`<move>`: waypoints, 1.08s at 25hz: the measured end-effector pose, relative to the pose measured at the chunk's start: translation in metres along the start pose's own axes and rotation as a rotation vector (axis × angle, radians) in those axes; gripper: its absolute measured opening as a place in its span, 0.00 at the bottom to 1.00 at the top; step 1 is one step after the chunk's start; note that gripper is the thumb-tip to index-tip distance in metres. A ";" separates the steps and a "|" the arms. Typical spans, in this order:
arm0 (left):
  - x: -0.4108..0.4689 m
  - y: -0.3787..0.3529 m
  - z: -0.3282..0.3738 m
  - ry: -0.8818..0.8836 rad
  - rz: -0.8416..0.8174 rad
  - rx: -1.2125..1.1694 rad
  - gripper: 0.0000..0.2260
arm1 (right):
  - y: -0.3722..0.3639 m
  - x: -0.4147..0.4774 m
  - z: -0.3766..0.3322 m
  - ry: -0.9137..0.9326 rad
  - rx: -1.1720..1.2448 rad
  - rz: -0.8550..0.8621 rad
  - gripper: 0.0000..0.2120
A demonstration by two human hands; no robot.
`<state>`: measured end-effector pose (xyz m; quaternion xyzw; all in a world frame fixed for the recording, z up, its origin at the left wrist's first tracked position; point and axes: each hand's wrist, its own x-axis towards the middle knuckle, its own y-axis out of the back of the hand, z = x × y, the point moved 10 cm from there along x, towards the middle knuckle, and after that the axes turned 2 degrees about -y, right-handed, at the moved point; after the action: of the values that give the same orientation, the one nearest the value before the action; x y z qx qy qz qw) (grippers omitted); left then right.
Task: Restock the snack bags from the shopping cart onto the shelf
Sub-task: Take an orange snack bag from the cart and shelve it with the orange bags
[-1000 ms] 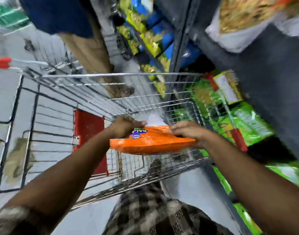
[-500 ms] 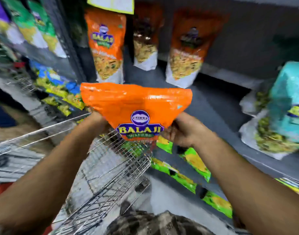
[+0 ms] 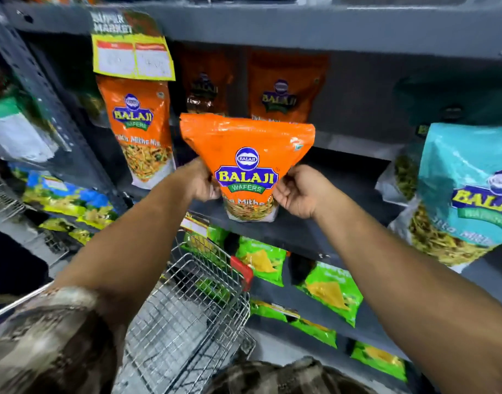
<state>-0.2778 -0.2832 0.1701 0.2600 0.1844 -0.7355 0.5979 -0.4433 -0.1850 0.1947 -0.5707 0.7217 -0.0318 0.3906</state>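
An orange Balaji Wafers snack bag (image 3: 245, 155) stands upright at the front of the grey shelf (image 3: 323, 223). My left hand (image 3: 200, 182) grips its lower left side and my right hand (image 3: 299, 191) grips its lower right side. Whether the bag's base touches the shelf I cannot tell. Behind it on the same shelf stand three more orange bags, one at the left (image 3: 139, 129) and two in shadow at the back (image 3: 283, 89). The wire shopping cart (image 3: 193, 302) sits below my left arm; its inside is mostly hidden.
Teal Balaji bags (image 3: 468, 191) stand at the right of the shelf. Green snack bags (image 3: 328, 291) fill the shelf below. A yellow price tag (image 3: 133, 56) hangs from the shelf above. Blue and yellow bags (image 3: 67, 197) lie in the left bay beyond a dark upright post.
Both hands lifted the orange bag out of the cart and carried it up and forward to the shelf, turning it upright. My view swung from the cart to the shelf.
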 end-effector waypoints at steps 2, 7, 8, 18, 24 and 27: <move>0.026 0.001 0.014 -0.016 -0.017 -0.080 0.17 | -0.005 0.018 -0.007 0.025 0.047 0.022 0.16; 0.046 -0.011 0.030 -0.143 -0.213 -0.009 0.14 | -0.003 0.039 -0.018 0.044 0.069 0.055 0.12; 0.041 -0.011 0.033 -0.183 -0.234 -0.025 0.13 | -0.001 0.037 -0.023 0.067 0.021 0.071 0.11; 0.008 -0.035 -0.003 -0.739 -0.397 0.419 0.42 | -0.025 -0.038 -0.141 0.665 -0.595 0.071 0.03; 0.029 -0.026 0.000 -0.710 -0.231 0.488 0.36 | -0.039 -0.081 -0.169 1.186 -0.571 0.288 0.13; 0.034 -0.025 0.004 -0.692 -0.240 0.561 0.38 | -0.023 -0.074 -0.151 1.224 -0.490 0.314 0.05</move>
<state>-0.3075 -0.3063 0.1518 0.1277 -0.2033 -0.8646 0.4414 -0.5127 -0.1906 0.3500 -0.4102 0.8735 -0.1276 -0.2288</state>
